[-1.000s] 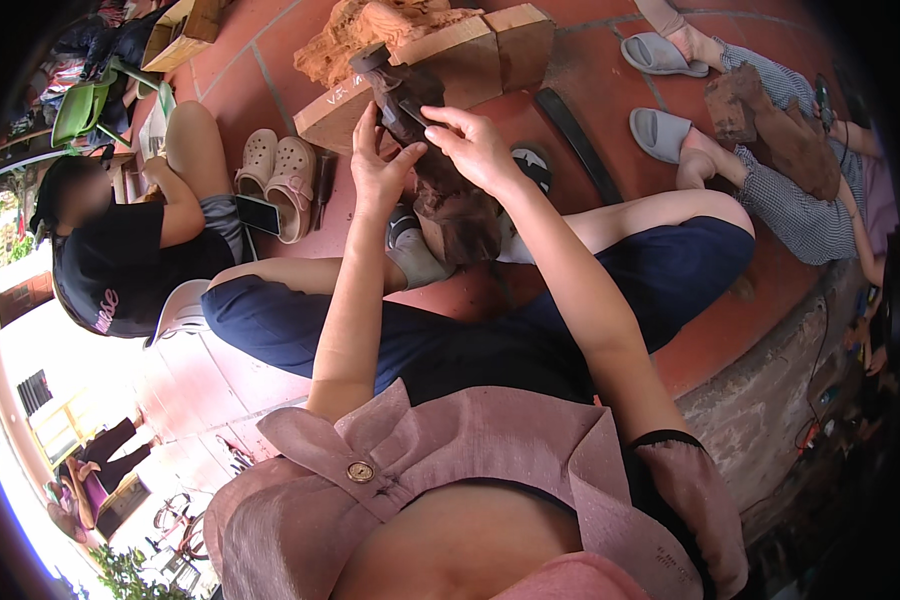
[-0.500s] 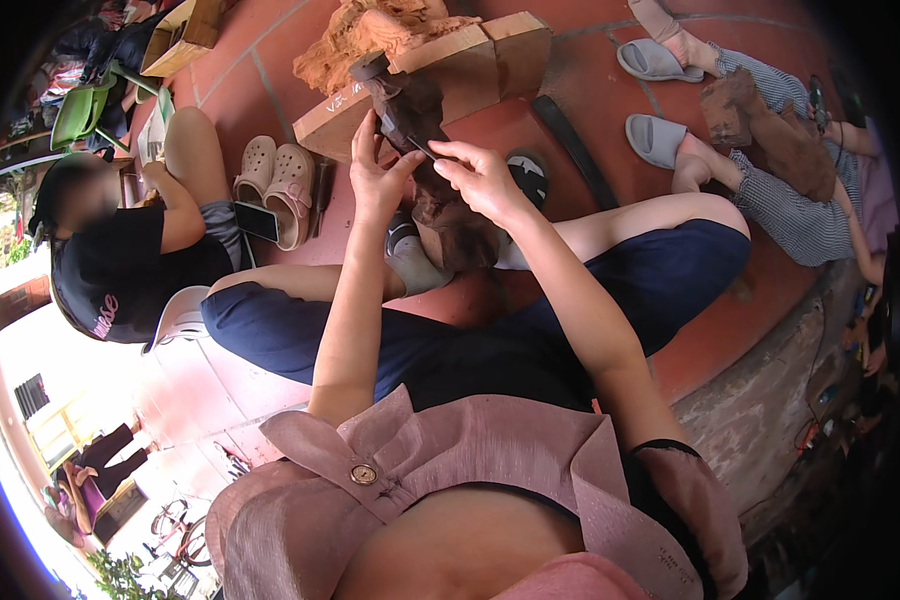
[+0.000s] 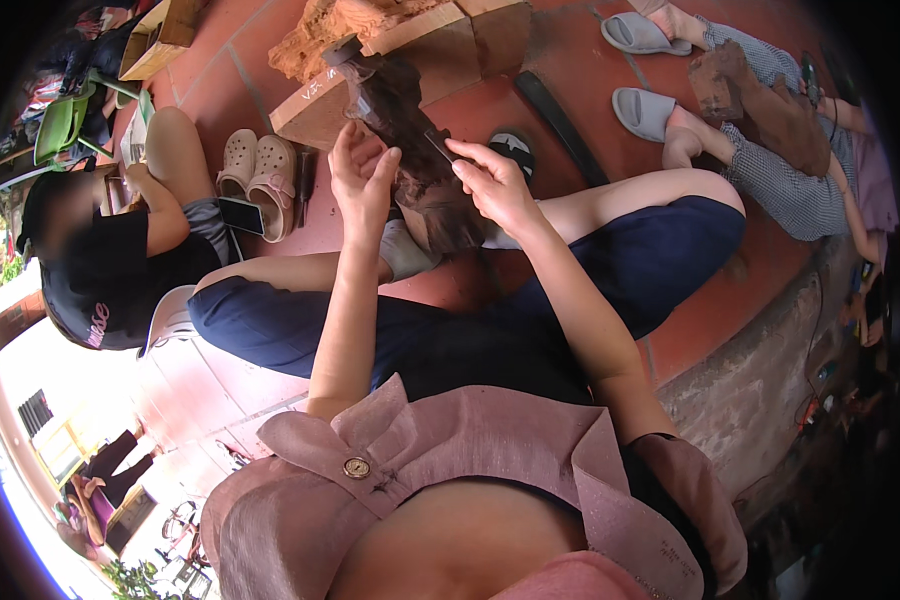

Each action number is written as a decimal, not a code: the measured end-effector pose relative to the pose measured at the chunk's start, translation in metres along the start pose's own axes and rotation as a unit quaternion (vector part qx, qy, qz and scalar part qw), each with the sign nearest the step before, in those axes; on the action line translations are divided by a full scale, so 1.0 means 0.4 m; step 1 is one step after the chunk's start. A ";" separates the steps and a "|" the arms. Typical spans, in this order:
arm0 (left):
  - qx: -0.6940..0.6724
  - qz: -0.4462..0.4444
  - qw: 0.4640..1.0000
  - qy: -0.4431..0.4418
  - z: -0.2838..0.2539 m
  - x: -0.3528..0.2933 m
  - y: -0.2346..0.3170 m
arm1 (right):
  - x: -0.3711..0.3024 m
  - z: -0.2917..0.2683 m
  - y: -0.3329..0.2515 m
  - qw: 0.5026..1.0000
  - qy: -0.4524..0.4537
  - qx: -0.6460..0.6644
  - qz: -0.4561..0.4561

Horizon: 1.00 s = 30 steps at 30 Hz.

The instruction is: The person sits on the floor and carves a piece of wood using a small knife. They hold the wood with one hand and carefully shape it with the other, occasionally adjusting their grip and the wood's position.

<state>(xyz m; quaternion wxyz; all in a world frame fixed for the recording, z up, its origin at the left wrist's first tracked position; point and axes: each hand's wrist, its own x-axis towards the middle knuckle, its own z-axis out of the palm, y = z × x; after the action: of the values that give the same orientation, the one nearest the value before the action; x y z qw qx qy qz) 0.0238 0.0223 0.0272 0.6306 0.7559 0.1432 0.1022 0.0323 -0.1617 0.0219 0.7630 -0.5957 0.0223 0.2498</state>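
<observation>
Between my bent legs stands a dark brown wooden carving (image 3: 385,95), knobbed at its top and broader at its base. My right hand (image 3: 498,188) pinches a thin dark stick-like tool (image 3: 438,143) whose far end reaches the carving's right side; its exact kind is too small to make out. On the other side, my left hand (image 3: 362,182) is raised close to the carving's left edge, thumb up and fingers loosely apart, with nothing in it. Whether those fingertips touch the wood is hard to tell.
Behind the carving lie a pale wooden block (image 3: 430,55) and a rough orange wood piece (image 3: 315,35). A dark curved strip (image 3: 562,128) rests on the red tiles. Clogs (image 3: 270,175) and a seated person (image 3: 110,255) are at left; another person's slippered feet (image 3: 642,115) and a brown carving (image 3: 770,110) at right.
My left hand has come down and away from the carving's upper part, its thumb parting from the tool. The right hand keeps its pinch. The whole view has shifted slightly.
</observation>
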 end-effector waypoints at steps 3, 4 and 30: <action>-0.084 -0.114 0.987 -0.079 0.031 -0.064 0.032 | -0.026 -0.021 0.009 1.000 0.012 -0.003 0.011; -0.106 -0.178 0.973 -0.103 0.037 -0.077 0.025 | -0.027 -0.012 0.028 0.999 0.020 0.017 -0.044; -0.429 -0.246 0.779 -0.384 0.225 -0.083 0.077 | -0.204 -0.106 -0.155 0.982 0.149 0.085 -0.083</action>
<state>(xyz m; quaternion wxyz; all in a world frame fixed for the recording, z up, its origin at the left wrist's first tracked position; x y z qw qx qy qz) 0.0253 -0.0773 0.0416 0.8961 0.3224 0.0116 -0.3047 -0.0026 -0.2400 0.0924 0.8171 -0.5590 0.1077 0.0913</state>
